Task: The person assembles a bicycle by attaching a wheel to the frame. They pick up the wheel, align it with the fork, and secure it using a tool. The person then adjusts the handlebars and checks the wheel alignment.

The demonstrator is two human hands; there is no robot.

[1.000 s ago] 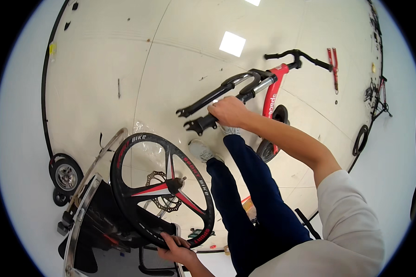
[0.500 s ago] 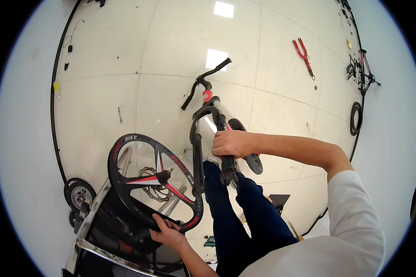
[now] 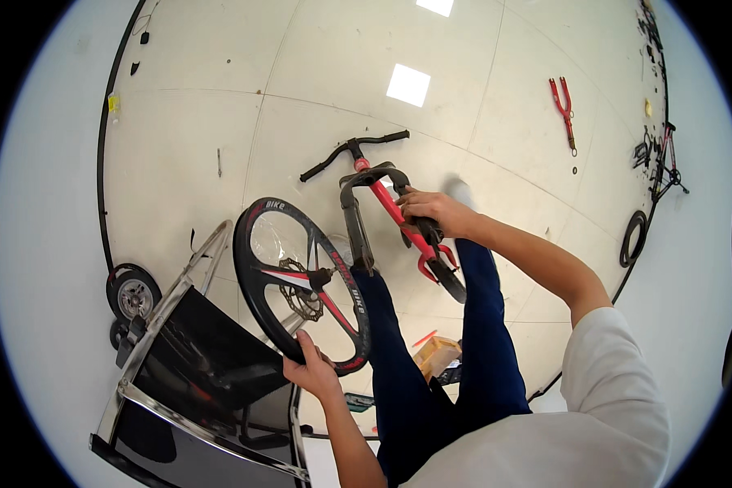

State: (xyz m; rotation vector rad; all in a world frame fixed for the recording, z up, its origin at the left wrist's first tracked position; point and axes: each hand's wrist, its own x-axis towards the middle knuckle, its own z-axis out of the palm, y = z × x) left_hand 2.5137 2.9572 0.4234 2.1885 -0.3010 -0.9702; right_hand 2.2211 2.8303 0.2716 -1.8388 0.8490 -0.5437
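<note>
Pinching the near rim of a black three-spoke bicycle wheel point(image 3: 320, 278) between thumb and fingers, the left hand point(image 3: 312, 371) has that wheel tilted beside a black mesh chair point(image 3: 207, 342) with a chrome frame. The right hand point(image 3: 439, 213) is wrapped around the right leg of a black suspension fork point(image 3: 355, 229), fingers curled closed. A slotted brake rotor point(image 3: 304, 312) sits at the wheel's hub. The fork's other leg reaches close to the wheel's right edge; whether they touch, I cannot tell. The fork's crown lies at the front of a red bike frame point(image 3: 392, 204) with black handlebars point(image 3: 325, 165). On the floor between the person's legs is an open-topped tan box point(image 3: 437, 356), its contents too small to make out, with an orange strip point(image 3: 424, 337) just beside it. Farther out lie a red fork point(image 3: 567, 116), a black tyre point(image 3: 625, 248) at the right wall and a small silver-centred wheel point(image 3: 134, 298) left of the chair
</note>
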